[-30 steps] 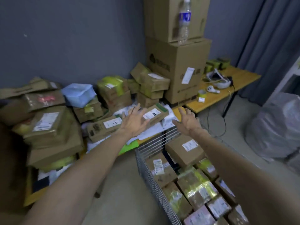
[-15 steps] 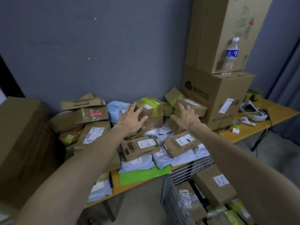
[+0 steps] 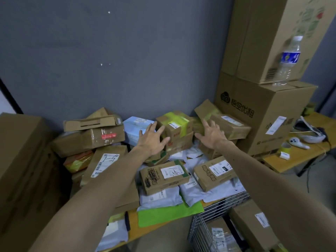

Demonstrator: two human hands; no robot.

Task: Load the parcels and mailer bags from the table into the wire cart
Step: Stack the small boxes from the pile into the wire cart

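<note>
A cardboard parcel wrapped in yellow-green tape (image 3: 177, 123) sits at the back of the table, on top of another brown box (image 3: 181, 143). My left hand (image 3: 151, 139) reaches toward its left side with fingers spread, holding nothing. My right hand (image 3: 211, 132) is spread just to its right, in front of a long brown parcel (image 3: 231, 126). Two labelled parcels (image 3: 164, 176) (image 3: 214, 171) lie nearer to me on white mailer bags (image 3: 160, 198). The wire cart (image 3: 203, 228) stands at the lower right with parcels inside.
Large cardboard boxes (image 3: 261, 113) are stacked at the right with a water bottle (image 3: 288, 60) on top. A big carton (image 3: 20, 160) stands at the left. A blue parcel (image 3: 135, 128), a headset (image 3: 309, 132) and tape rolls (image 3: 285, 146) lie on the yellow table (image 3: 298, 157).
Both hands have reached farther back over the table, from the near parcels to either side of the yellow-taped parcel. The view has lifted from the cart toward the wall.
</note>
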